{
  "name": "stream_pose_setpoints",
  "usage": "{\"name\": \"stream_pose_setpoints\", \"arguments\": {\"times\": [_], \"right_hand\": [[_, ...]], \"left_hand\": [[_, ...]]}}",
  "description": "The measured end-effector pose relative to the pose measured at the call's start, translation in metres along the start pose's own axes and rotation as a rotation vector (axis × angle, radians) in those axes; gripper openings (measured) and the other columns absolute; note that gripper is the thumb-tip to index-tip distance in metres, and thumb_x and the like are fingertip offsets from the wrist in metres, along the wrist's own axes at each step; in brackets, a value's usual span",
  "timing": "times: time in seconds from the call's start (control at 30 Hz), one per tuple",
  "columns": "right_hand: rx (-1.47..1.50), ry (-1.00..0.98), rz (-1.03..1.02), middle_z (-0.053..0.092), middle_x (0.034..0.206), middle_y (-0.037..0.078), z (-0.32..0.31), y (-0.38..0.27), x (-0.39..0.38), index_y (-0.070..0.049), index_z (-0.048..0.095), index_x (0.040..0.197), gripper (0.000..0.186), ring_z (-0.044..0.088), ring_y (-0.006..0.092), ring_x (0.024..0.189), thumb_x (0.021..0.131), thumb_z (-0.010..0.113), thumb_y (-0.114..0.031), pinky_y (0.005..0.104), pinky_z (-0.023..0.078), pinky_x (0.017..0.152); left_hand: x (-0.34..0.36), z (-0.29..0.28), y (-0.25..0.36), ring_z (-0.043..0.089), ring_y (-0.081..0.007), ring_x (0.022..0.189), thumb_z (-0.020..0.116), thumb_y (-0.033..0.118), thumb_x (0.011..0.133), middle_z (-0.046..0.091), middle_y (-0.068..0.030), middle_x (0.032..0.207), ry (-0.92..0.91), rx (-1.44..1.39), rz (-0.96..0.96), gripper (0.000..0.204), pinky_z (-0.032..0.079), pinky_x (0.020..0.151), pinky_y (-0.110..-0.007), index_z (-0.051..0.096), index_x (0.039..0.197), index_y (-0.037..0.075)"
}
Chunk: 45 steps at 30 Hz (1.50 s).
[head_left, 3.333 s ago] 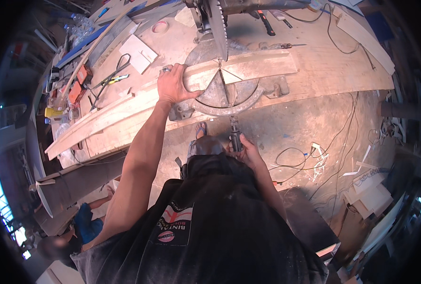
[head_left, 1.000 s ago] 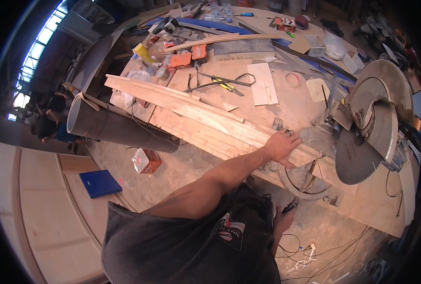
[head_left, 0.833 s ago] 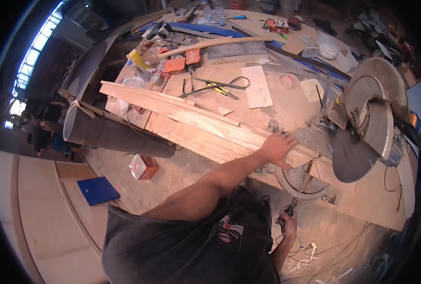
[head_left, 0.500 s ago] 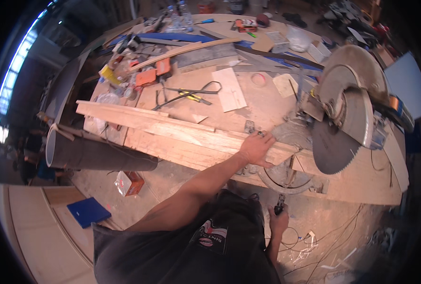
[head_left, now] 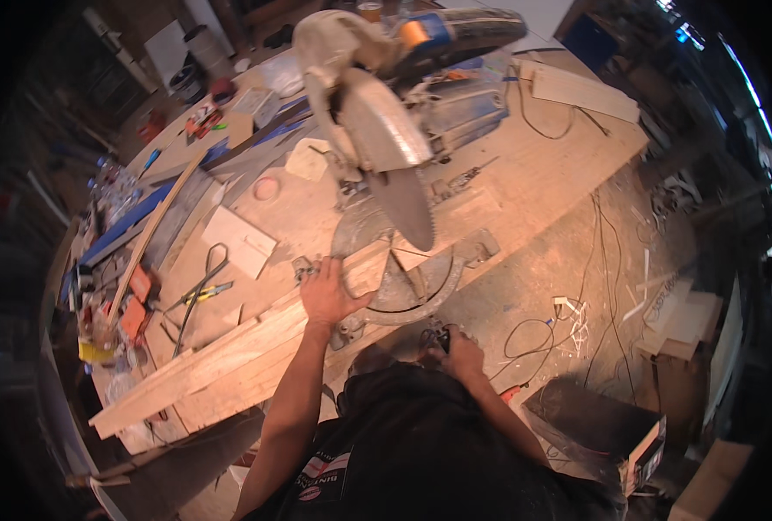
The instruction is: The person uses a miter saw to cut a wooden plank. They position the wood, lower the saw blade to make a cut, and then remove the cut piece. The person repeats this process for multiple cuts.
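Observation:
My left hand (head_left: 327, 293) presses down on a long light wooden board (head_left: 229, 354), thumb spread along it and fingers over its far edge. The board lies on the round metal base (head_left: 396, 297) of a mitre saw, its angled end near the base slot. Below the front of that base, my right hand (head_left: 464, 354) is closed round a black handle (head_left: 440, 337). The saw's toothed blade (head_left: 400, 208) hangs raised above the base, under its metal guard (head_left: 377, 122). A short piece of wood (head_left: 413, 254) lies right of the slot.
On the workbench (head_left: 568, 143) are a pale offcut (head_left: 240, 240), black-and-yellow pliers (head_left: 208, 293), a tape roll (head_left: 266, 187) and orange tools (head_left: 136, 317). Cables (head_left: 525, 343) trail over the floor at right, near a dark box (head_left: 590, 417).
My view has swung to the right, so the saw and both hands appear further left. My left hand stays on the board and my right hand stays on the handle.

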State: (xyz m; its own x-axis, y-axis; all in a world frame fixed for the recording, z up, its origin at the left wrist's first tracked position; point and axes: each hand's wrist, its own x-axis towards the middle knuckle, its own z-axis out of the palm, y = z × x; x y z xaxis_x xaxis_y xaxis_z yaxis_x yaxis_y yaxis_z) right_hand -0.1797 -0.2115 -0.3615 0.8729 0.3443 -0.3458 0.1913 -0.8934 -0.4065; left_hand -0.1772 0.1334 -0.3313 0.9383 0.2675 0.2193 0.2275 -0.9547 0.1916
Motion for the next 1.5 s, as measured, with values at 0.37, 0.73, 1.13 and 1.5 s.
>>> {"name": "stream_pose_setpoints", "arguments": {"times": [0.37,0.73,1.13,1.5], "right_hand": [[1.177,-0.904,-0.088,0.069,0.084,-0.002,0.041,0.067,0.046,-0.007,0.066,0.113,0.029,0.061,0.0071,0.07,0.095,0.084,-0.018,0.0298,0.052,0.062],[0.28,-0.001,0.041,0.076,0.091,0.026,0.051,0.023,0.008,-0.001,0.066,0.107,0.037,0.076,0.0458,0.089,0.085,0.089,-0.021,0.0521,0.06,0.082],[0.444,-0.1,-0.015,0.078,0.108,0.023,0.002,0.009,-0.01,-0.001,0.067,0.125,0.055,0.075,0.0453,0.106,0.085,0.092,-0.03,0.0513,0.059,0.093],[0.879,-0.441,0.103,0.073,0.086,0.01,0.037,0.039,0.019,0.001,0.068,0.121,0.044,0.074,0.0264,0.075,0.085,0.088,-0.013,0.0397,0.059,0.067]], "left_hand": [[0.003,-0.004,0.008,0.067,-0.0339,0.102,0.09,0.074,0.06,0.064,-0.0099,0.116,-0.02,0.006,-0.001,0.097,0.052,0.089,-0.048,0.063,0.125,0.007],[0.007,-0.008,0.01,0.065,-0.0329,0.105,0.09,0.072,0.059,0.064,-0.0094,0.112,0.059,0.032,0.047,0.092,0.051,0.086,-0.047,0.063,0.12,0.008],[0.005,-0.006,0.012,0.067,-0.0334,0.106,0.09,0.071,0.061,0.065,-0.0101,0.114,0.027,0.047,0.022,0.093,0.054,0.087,-0.048,0.064,0.124,0.008],[0.004,-0.006,0.01,0.066,-0.0318,0.105,0.089,0.074,0.06,0.065,-0.0088,0.114,-0.004,0.032,0.003,0.095,0.052,0.087,-0.046,0.064,0.124,0.009]]}}
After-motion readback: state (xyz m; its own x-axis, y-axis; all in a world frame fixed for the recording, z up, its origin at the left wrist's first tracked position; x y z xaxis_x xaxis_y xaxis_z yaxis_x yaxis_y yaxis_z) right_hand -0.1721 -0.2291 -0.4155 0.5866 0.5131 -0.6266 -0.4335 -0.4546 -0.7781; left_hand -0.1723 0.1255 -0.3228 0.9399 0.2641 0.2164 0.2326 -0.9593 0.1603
